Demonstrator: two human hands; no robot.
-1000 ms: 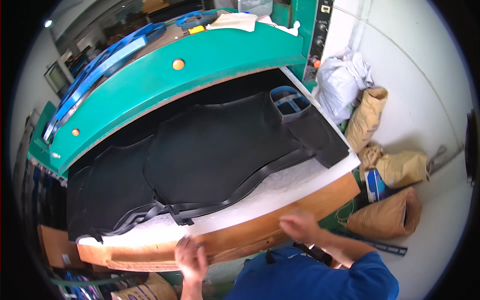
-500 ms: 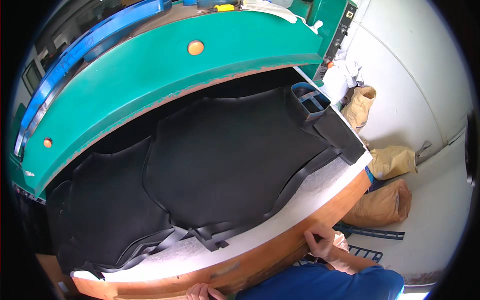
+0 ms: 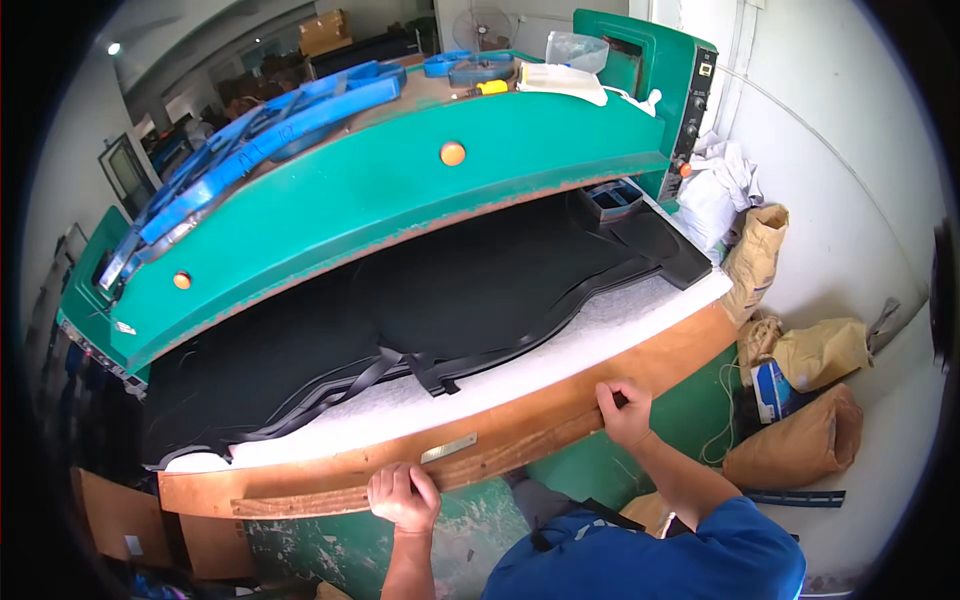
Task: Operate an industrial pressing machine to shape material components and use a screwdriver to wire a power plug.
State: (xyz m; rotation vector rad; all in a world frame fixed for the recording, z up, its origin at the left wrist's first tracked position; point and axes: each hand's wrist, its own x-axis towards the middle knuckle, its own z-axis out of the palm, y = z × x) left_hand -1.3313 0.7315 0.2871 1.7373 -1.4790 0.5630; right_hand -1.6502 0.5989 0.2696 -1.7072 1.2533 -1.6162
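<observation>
My left hand (image 3: 404,497) is closed over the wooden strip (image 3: 310,503) along the front edge of a long wooden board (image 3: 540,392). Farther right, my right hand (image 3: 625,410) makes a fist on the same board's edge, its thumb uppermost. Behind the board lies a white pad (image 3: 530,358), with stacked black sheets (image 3: 480,280) spread across it. Their near edges are uneven, and narrow strips hang loose at the middle. A blue-and-black cutting die (image 3: 612,200) rests on the sheets at the far right corner.
A green press beam (image 3: 360,185) spans above the sheets, carrying blue cutting dies (image 3: 260,140), a yellow-handled tool (image 3: 492,88) and a clear plastic box (image 3: 577,50). Brown paper sacks (image 3: 795,440) stand along the right wall. Cardboard (image 3: 120,515) is at the lower left.
My view has tipped up, showing more of the press and room. The black sheets and corner die now appear nearer the beam and farther beneath it. Both hands remain on the board's edge.
</observation>
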